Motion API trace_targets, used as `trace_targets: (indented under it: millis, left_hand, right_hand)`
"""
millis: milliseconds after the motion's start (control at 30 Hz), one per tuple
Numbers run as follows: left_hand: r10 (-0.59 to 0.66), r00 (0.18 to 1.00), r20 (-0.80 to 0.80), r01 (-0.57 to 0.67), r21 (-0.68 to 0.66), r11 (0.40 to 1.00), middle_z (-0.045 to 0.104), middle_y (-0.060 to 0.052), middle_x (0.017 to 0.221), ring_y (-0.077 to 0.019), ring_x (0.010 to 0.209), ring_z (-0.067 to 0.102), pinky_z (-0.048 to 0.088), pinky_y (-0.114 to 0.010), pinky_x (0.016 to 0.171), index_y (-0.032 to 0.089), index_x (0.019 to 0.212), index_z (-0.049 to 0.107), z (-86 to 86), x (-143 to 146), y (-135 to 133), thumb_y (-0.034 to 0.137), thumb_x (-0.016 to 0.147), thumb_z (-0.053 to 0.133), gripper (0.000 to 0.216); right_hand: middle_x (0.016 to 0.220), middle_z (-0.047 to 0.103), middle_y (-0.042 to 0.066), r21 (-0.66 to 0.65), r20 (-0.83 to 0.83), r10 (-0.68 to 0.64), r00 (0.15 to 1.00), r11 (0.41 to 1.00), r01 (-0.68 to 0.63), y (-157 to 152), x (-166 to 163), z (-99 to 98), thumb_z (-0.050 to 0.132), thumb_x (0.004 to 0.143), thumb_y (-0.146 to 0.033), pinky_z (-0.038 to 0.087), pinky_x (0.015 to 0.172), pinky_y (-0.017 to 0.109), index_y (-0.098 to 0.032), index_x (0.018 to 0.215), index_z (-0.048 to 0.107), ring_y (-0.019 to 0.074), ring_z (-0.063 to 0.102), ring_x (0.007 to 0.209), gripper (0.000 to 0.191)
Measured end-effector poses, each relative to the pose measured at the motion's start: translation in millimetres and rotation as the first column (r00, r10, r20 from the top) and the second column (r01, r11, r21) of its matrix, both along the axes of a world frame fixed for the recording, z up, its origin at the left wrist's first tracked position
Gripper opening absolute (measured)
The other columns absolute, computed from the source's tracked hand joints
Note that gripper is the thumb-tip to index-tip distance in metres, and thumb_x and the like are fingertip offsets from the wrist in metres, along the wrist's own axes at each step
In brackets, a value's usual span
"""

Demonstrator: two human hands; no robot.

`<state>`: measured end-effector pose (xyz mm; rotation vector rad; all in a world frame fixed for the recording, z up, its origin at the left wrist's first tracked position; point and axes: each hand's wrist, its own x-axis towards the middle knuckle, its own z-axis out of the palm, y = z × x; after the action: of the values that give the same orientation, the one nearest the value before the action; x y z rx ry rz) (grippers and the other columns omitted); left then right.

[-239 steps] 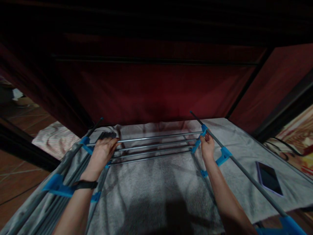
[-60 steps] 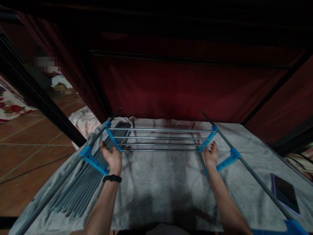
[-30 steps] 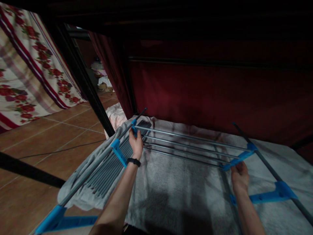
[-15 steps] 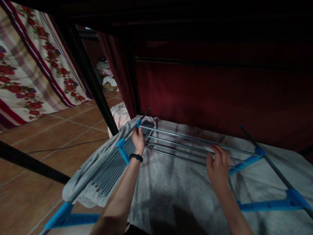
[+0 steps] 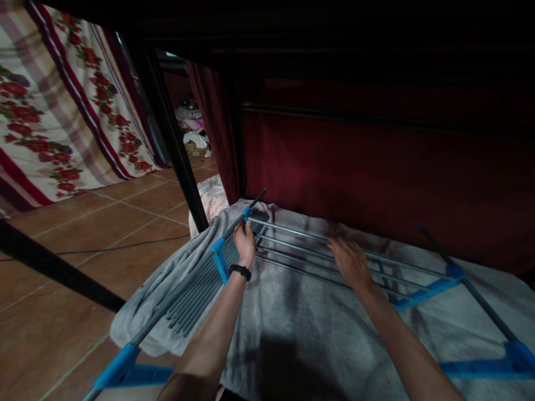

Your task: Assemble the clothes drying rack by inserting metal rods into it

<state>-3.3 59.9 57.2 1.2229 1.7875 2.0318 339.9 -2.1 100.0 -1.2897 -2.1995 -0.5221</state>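
- My left hand [image 5: 245, 240], a black band [image 5: 241, 272] on its wrist, had thumb and fingers closed about the far left bracket [image 5: 246, 214]; how tightly, I couldn't see.
- My right hand [image 5: 350, 259] lay palm down across the crossbars [image 5: 292, 230], fingers nearly straight and close together, tips at the topmost bar; whether they curled round it, I couldn't tell.
- The crossbars ran between the far left bracket and the far right bracket [image 5: 434, 291], over the grey blanket [image 5: 259, 312]. My right hand covered a stretch of them.
- The left pole [image 5: 176, 294] and the right pole [image 5: 489, 306] slanted up towards the dark red panel [image 5: 343, 167] behind.
- More blue pieces sat nearer me: a middle left bracket [image 5: 221, 259], a near left bracket [image 5: 125, 370] and a near right bracket [image 5: 489, 365].
- A row of loose rods [image 5: 194, 303] lay on the blanket just beside the left pole, their far ends running behind my left hand.
- Past the blanket's left edge, a black post [image 5: 179, 150] and a black bar [image 5: 62, 273] cut across my view of the tiled floor [image 5: 62, 334].
- A dark cable [image 5: 125, 246] trailed over the tiles, and striped cloth [image 5: 211, 195] was bunched behind the post.
- Further off hung a flowered cloth [image 5: 87, 100] and a dark red curtain [image 5: 215, 128], with a blurred heap [image 5: 194, 131] between them.
- Overhead was too dark to make out.
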Motion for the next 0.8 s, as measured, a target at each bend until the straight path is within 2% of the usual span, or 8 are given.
trace_targets:
  millis: [233,500,800]
  left_hand:
    - [-0.013,1.000,0.019,0.013,0.021,1.000,0.078,-0.018,0.125,-0.0356,0.130,0.067,0.045,-0.051,0.121,0.017,0.112,0.074,0.2,2.5,-0.2,0.041,0.099,0.058,0.032]
    - [-0.016,1.000,-0.015,0.016,0.008,1.000,0.078,-0.019,0.124,-0.0366,0.131,0.067,0.045,-0.052,0.120,0.016,0.111,0.074,3.9,2.5,-2.6,0.038,0.099,0.057,0.031]
    - [0.001,1.000,-0.011,-0.001,-0.018,1.000,0.078,-0.020,0.121,-0.0376,0.128,0.069,0.044,-0.054,0.121,0.014,0.111,0.075,6.1,4.1,-3.2,0.038,0.100,0.057,0.031]
  right_hand:
    - [0.108,0.076,0.013,-0.020,0.007,0.019,1.000,1.000,-0.019,4.3,3.7,-1.9,0.040,0.109,-0.028,0.051,0.092,0.043,-0.021,0.122,0.072,0.0283,0.069,0.097,0.035]
    - [0.101,0.074,0.010,-0.040,0.035,0.067,0.997,0.997,-0.065,8.3,8.0,2.3,0.039,0.110,-0.030,0.050,0.086,0.038,-0.022,0.120,0.071,0.0252,0.068,0.091,0.034]
    - [0.089,0.073,0.008,-0.003,0.171,-0.006,0.985,1.000,0.006,11.1,2.2,9.8,0.041,0.111,-0.033,0.043,0.072,0.034,-0.022,0.097,0.070,0.0227,0.067,0.080,0.034]
